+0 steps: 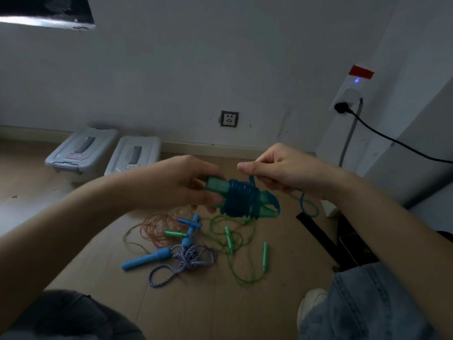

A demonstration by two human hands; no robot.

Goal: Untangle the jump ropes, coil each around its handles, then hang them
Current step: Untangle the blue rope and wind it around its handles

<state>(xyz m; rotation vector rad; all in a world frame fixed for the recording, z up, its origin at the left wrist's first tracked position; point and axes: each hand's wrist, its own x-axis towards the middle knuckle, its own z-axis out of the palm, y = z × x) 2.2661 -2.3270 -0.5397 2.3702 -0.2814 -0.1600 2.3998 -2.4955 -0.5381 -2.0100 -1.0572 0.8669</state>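
My left hand [186, 182] grips a pair of green handles [217, 185] with blue rope [241, 198] coiled tightly around them. My right hand [282, 170] pinches the loose end of that blue rope, and a loop of it [309, 207] hangs below the hand. On the floor beneath lies a tangle: an orange rope [157, 225], a green rope [236, 261] with slim green handles [265, 256], a purple-white braided rope [188, 261] and a blue handle [147, 260].
Two grey lidded storage boxes [83, 150] stand by the far wall. A wall socket [229, 119] is behind, with a plugged-in black cable [392, 141] at right. A black strap [318, 234] and a phone [355, 250] lie beside my knee [367, 305].
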